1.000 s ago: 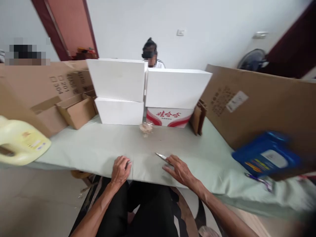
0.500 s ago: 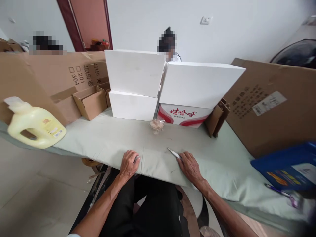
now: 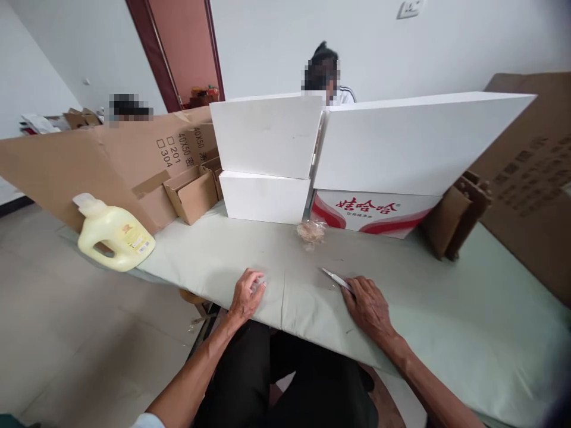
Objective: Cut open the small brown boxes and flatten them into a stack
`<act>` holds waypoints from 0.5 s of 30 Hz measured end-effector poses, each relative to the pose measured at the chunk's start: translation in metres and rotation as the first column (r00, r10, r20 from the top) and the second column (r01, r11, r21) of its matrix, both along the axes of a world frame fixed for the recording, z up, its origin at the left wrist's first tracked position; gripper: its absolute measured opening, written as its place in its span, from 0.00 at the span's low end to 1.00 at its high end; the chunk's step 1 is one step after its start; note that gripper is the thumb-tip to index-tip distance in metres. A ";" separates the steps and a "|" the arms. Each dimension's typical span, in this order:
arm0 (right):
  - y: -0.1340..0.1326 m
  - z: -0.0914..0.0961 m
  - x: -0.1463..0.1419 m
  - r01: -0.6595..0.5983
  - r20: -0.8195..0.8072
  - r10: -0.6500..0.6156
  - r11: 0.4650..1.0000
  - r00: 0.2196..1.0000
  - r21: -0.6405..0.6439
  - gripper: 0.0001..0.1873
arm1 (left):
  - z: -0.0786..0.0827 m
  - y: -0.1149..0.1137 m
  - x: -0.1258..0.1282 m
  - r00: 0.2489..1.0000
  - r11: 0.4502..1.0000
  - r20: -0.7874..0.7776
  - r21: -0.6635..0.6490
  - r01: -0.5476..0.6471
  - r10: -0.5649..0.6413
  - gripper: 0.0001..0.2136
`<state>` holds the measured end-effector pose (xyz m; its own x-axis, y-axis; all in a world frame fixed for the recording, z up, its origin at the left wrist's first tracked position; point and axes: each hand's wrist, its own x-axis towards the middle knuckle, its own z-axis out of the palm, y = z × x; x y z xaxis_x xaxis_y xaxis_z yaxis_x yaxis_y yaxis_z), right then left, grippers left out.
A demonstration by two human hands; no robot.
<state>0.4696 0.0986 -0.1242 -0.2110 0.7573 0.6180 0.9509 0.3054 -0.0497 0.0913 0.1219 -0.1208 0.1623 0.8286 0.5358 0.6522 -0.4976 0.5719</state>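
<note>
My right hand (image 3: 368, 306) rests on the green-covered table (image 3: 423, 297), its fingers closed round the pale handle of a slim craft knife (image 3: 336, 279). The knife lies low over the cloth and points away to the left. Near the front edge, my left hand (image 3: 247, 292) is curled, thumb toward the fingers, around a small greyish thing (image 3: 257, 285), too unclear to name. Beyond both hands, a clear plastic bag of pale shavings or scraps (image 3: 311, 233) sits by the boxes.
White boxes (image 3: 267, 134) stand stacked at the back, with a red-and-white carton (image 3: 375, 213) under the right one. A yellow jug (image 3: 116, 235) is at the left edge. Cardboard boxes (image 3: 191, 193) and brown panels (image 3: 530, 172) flank the table. A person (image 3: 345, 95) sits behind the boxes.
The view has turned, so everything sits differently in the picture. My left fingers have loosened slightly and show more of the small greyish thing. My right hand still holds the craft knife.
</note>
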 end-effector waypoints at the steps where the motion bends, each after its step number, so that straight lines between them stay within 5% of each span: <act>1: 0.001 -0.002 0.001 -0.007 -0.006 0.007 1.000 1.000 0.012 0.15 | 0.007 0.012 -0.014 0.999 0.999 -0.005 0.006 -0.042 0.042 0.08; 4: 0.002 -0.005 0.004 -0.014 -0.009 0.014 0.999 1.000 0.029 0.15 | 0.042 0.058 -0.070 0.978 0.977 -0.018 0.037 -0.209 0.210 0.14; 11: 0.002 -0.005 0.005 -0.010 -0.029 0.011 0.999 1.000 0.054 0.13 | 0.165 0.170 -0.189 0.846 0.855 -0.129 0.141 -0.500 0.516 0.36; 15: 0.001 -0.005 0.007 -0.007 -0.039 0.008 1.000 0.999 0.029 0.13 | 0.192 0.207 -0.212 0.800 0.842 -0.275 0.093 -0.531 0.534 0.33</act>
<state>0.4764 0.1001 -0.1292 -0.1915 0.7375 0.6476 0.9461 0.3143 -0.0782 -0.1203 0.3287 0.0717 -0.1590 0.8229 0.5455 0.9464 -0.0302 0.3215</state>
